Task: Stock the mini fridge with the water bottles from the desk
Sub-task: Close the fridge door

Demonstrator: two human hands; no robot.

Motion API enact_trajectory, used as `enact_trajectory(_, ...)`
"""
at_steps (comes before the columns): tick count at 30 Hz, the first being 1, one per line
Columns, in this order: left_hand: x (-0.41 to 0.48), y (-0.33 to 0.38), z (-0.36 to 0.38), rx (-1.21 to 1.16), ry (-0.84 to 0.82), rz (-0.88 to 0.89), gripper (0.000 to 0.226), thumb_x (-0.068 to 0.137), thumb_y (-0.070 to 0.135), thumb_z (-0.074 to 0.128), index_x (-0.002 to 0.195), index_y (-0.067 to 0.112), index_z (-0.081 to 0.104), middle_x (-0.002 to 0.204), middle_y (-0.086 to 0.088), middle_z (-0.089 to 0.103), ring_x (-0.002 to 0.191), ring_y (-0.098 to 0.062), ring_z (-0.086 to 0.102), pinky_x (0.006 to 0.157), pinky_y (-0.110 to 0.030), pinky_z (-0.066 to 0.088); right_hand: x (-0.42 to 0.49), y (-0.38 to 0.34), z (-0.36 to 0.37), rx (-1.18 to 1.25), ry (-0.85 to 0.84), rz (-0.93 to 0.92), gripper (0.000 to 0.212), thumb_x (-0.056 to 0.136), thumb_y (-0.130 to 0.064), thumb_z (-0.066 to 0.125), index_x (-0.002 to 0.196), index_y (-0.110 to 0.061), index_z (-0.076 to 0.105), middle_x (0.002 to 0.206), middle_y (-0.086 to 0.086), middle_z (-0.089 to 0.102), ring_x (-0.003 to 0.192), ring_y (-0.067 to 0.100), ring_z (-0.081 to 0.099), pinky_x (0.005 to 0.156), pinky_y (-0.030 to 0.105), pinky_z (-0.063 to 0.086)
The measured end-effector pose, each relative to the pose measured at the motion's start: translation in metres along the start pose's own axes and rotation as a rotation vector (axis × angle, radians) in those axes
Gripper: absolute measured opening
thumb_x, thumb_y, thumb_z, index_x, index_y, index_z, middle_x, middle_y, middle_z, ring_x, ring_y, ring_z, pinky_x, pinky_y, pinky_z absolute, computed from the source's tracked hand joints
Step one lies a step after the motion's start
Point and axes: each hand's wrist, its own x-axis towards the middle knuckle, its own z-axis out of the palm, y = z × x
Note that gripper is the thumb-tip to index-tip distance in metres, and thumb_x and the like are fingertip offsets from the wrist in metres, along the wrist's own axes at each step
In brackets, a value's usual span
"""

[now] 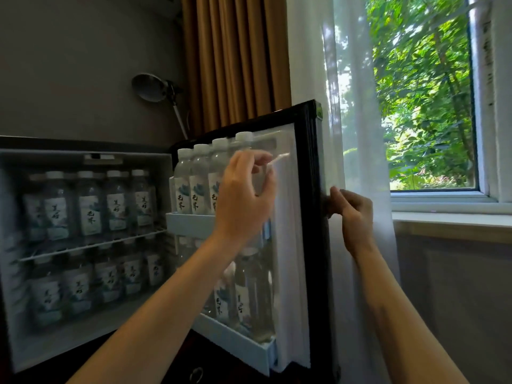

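Note:
The mini fridge (83,153) stands open, its door (307,189) swung out to the right. Rows of labelled water bottles (88,209) fill both inner shelves. More bottles (199,178) stand in the upper door shelf (191,223) and in the lower door shelf (235,342). My left hand (243,195) is at the right end of the upper door shelf, fingers curled round a clear, blurred water bottle (261,187). My right hand (352,212) grips the door's outer edge.
A sheer white curtain (352,106) hangs right against the door edge, with a window (426,92) and sill behind it. Brown drapes (235,56) and a desk lamp (151,87) are behind the fridge. A dark cabinet front lies below the fridge.

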Motion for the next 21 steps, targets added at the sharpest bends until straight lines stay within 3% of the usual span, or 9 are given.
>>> enact_trajectory(3,-0.004,0.017,-0.018,0.097,0.007,0.024,0.031,0.083,0.029,0.055,0.107,0.01,0.057,0.103,0.004,0.049,0.095,-0.011,0.051,0.085,-0.023,0.046,-0.005,-0.023,0.016,0.172,-0.396,0.074,0.028,0.082,-0.028,0.064,0.056,-0.017,0.065,0.054,-0.007,0.053,0.056,0.008,0.052,0.06,0.025,0.041)
enact_trajectory(4,-0.006,0.02,-0.026,0.142,0.02,0.031,0.035,0.082,0.032,0.056,0.109,0.01,0.056,0.106,0.002,0.05,0.1,-0.012,0.049,0.089,-0.027,0.045,-0.007,-0.028,0.025,0.243,-0.489,0.121,0.024,0.075,-0.037,0.07,0.062,-0.017,0.065,0.058,-0.005,0.055,0.059,0.01,0.054,0.06,0.024,0.041)
enact_trajectory(6,-0.011,0.022,-0.046,0.233,0.058,0.049,0.043,0.08,0.036,0.058,0.112,0.008,0.054,0.11,-0.005,0.052,0.106,-0.016,0.048,0.094,-0.036,0.043,-0.013,-0.034,0.044,0.329,-0.607,0.167,0.043,0.067,-0.045,0.076,0.074,-0.005,0.062,0.065,0.0,0.059,0.062,0.012,0.058,0.058,0.02,0.046)
enact_trajectory(9,-0.018,0.017,-0.08,0.31,0.096,0.062,0.053,0.079,0.039,0.062,0.12,0.009,0.046,0.117,0.0,0.044,0.112,-0.02,0.047,0.096,-0.044,0.044,-0.03,-0.041,0.081,0.375,-0.729,0.131,0.012,0.08,-0.02,0.061,0.074,-0.01,0.062,0.066,-0.004,0.063,0.061,0.006,0.061,0.057,0.015,0.048)
enact_trajectory(13,-0.033,0.001,-0.129,0.4,0.104,0.018,0.07,0.073,0.045,0.066,0.128,0.013,0.036,0.123,0.007,0.03,0.119,-0.015,0.04,0.1,-0.037,0.043,-0.053,-0.046,0.142,0.281,-0.792,0.133,0.014,0.078,-0.024,0.069,0.075,-0.013,0.062,0.074,-0.002,0.065,0.072,0.012,0.063,0.068,0.025,0.052)
enact_trajectory(16,-0.047,-0.011,-0.167,0.472,0.087,-0.091,0.076,0.07,0.05,0.066,0.131,0.021,0.031,0.125,0.01,0.028,0.121,-0.013,0.038,0.102,-0.037,0.043,-0.07,-0.047,0.185,0.269,-0.821,0.143,0.014,0.081,-0.019,0.067,0.07,-0.014,0.061,0.066,-0.002,0.06,0.063,0.01,0.058,0.062,0.02,0.048)
enact_trajectory(19,-0.063,-0.027,-0.203,0.549,0.088,-0.219,0.077,0.071,0.051,0.064,0.133,0.026,0.026,0.128,0.006,0.031,0.123,-0.013,0.038,0.102,-0.04,0.043,-0.086,-0.048,0.224,0.322,-0.789,0.168,0.016,0.08,-0.012,0.069,0.068,-0.013,0.06,0.059,-0.004,0.057,0.056,0.006,0.054,0.057,0.019,0.045)
enact_trajectory(21,-0.074,-0.041,-0.224,0.632,0.089,-0.288,0.079,0.075,0.043,0.068,0.138,0.02,0.025,0.133,0.0,0.032,0.124,-0.015,0.038,0.104,-0.036,0.041,-0.096,-0.045,0.249,0.326,-0.753,0.182,0.013,0.079,-0.01,0.071,0.072,-0.014,0.061,0.064,-0.005,0.06,0.06,0.006,0.057,0.061,0.023,0.048)
